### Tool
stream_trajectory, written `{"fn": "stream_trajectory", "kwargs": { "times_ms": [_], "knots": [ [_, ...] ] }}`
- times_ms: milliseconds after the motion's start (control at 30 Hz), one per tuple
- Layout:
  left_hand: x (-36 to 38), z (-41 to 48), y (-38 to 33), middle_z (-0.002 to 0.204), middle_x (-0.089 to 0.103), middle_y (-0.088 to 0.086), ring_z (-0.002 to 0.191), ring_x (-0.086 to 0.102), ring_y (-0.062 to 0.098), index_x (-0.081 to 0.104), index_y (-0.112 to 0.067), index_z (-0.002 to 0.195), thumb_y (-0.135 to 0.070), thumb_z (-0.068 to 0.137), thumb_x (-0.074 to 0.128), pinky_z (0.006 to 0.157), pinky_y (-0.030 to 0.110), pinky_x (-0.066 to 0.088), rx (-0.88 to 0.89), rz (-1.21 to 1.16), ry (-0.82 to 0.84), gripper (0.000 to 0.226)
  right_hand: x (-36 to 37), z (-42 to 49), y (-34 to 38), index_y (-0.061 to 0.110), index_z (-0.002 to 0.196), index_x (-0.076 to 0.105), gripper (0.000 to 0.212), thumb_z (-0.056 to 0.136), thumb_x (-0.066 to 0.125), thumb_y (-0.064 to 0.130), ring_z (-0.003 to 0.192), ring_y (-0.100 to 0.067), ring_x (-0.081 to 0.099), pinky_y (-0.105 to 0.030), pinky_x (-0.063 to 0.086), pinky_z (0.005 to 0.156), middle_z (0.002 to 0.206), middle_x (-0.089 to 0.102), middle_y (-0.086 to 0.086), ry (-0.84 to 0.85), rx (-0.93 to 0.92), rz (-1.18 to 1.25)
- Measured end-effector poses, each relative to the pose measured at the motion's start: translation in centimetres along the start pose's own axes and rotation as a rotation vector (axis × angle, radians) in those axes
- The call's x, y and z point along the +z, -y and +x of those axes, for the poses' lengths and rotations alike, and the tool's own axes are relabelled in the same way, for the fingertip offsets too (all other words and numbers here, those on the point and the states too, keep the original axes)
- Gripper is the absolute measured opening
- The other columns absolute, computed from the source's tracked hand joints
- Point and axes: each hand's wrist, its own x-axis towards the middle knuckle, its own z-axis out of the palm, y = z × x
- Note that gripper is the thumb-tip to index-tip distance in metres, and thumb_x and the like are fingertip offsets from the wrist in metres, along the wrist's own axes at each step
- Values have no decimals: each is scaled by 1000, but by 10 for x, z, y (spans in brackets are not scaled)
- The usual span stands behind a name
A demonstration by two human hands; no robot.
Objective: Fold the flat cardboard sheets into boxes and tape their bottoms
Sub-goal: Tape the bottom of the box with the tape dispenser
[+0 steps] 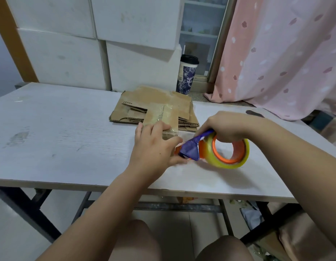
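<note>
Right hand grips the tape dispenser from above, fingers curled through the orange core of the roll, which is held just above the white table. Left hand: thumb and forefinger close narrowly on the dispenser's purple nose; remaining fingers lie fairly straight on a small taped box. The box sits directly in front of the stack of flat cardboard sheets at the table's centre rear. A lidded cup stands behind the stack
</note>
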Motion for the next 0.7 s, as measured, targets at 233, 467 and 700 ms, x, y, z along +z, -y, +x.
{"fn": "stream_trajectory", "kwargs": {
  "times_ms": [233, 467, 700],
  "knots": [
    [-9, 6, 8, 137, 26, -6, 121, 12, 14, 73, -36, 90, -81, 56, 45, 108, 42, 3, 15, 6, 264, 62, 30, -5, -10, 18, 81, 61, 34, 76, 43, -10, 63, -16, 47, -25, 38, 57, 71, 58, -2, 273, 5, 469],
    [-18, 12, 18, 121, 27, -16, 115, 17, 8, 74, -33, 75, -83, 44, 36, 97, 28, 20, -17, -292, 332, 70, 34, -9, -12, 16, 75, 60, 26, 56, 57, -1, 53, -5, 54, -17, 41, 48, 57, 59, 11, 527, -30, 716],
    [-19, 11, 22, 129, 32, -8, 113, 14, 3, 75, -33, 80, -81, 52, 32, 92, 22, 14, 17, -347, 331, 70, 47, -16, -25, 10, 104, 62, 42, 66, 56, -7, 86, -18, 65, -30, 52, 73, 99, 68, -7, 632, 19, 906]
  ]
}}
